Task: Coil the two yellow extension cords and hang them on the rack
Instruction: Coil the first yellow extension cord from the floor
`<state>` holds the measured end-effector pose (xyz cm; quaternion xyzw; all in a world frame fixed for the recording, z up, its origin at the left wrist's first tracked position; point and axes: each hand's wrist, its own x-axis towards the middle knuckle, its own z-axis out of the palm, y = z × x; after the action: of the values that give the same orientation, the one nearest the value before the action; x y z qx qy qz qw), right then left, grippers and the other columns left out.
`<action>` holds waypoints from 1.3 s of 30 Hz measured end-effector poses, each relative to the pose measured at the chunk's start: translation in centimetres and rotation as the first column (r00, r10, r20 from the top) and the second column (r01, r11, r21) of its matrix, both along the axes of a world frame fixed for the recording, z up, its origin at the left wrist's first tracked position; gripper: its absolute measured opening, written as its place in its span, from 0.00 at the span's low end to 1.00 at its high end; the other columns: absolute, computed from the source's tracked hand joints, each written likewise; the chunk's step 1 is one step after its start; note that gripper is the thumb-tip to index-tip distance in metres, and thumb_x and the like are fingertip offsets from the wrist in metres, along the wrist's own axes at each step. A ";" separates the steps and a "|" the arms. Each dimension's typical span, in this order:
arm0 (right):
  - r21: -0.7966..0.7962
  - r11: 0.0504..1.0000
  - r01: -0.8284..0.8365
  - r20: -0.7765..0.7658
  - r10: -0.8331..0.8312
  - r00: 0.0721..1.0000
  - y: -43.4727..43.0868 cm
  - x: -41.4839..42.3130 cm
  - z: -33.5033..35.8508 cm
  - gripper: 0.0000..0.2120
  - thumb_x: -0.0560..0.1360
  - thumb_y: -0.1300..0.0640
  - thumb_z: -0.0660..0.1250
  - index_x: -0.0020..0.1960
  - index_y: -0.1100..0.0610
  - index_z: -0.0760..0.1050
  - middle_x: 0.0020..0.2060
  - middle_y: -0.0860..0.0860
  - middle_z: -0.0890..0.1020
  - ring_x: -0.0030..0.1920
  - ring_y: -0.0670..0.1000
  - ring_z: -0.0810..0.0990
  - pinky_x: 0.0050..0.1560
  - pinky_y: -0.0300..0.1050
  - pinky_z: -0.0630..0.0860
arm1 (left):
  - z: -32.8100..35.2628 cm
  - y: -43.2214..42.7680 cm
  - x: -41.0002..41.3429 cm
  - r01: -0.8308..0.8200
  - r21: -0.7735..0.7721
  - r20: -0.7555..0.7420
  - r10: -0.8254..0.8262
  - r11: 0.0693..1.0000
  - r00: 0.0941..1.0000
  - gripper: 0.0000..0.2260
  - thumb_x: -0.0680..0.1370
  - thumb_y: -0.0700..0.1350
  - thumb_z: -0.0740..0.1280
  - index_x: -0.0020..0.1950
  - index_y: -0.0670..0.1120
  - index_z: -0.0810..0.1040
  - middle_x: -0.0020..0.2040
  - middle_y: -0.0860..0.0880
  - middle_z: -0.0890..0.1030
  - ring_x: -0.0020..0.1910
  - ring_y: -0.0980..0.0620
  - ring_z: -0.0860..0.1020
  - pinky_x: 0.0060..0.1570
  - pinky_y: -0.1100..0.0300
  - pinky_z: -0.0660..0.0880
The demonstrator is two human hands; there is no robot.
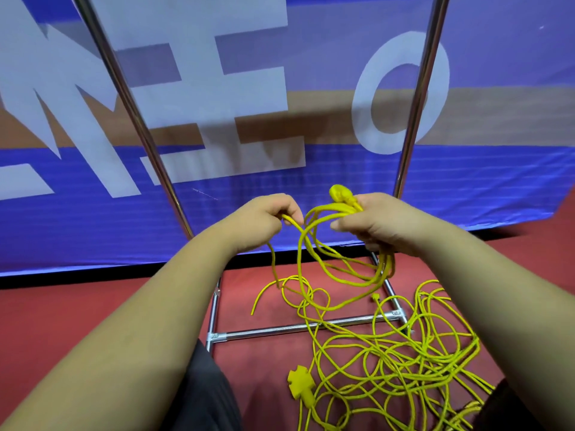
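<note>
My right hand grips several loops of a yellow extension cord, with its plug end sticking up above my fingers. My left hand pinches a strand of the same cord a short way to the left; that strand hangs down to the floor. A loose tangle of yellow cord lies on the red floor at the lower right, with a cross-shaped yellow socket at its left edge. The chrome rack stands in front of me, its two uprights rising left and right of my hands.
A blue banner with large white letters hangs just behind the rack. The rack's base bars lie on the red floor under the cords. My dark-clothed knee is at the bottom centre.
</note>
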<state>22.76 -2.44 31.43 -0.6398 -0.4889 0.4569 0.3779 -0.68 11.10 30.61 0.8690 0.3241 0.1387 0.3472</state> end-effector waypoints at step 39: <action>0.247 0.951 -0.186 0.527 0.029 0.849 0.0 -0.7 -0.6 0.07 0.77 0.65 0.73 0.54 0.59 0.83 0.52 0.64 0.78 0.49 0.62 0.79 0.55 0.55 0.74 | -2.9 0.7 2.9 -0.129 -0.486 0.226 0.267 0.864 0.937 0.16 0.88 0.39 0.57 0.60 0.48 0.85 0.56 0.47 0.87 0.55 0.49 0.84 0.60 0.49 0.78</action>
<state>22.08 -2.42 30.81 -0.6479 -0.6691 0.2124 0.2955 2.21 11.84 27.72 0.6929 0.3825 0.2162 0.5716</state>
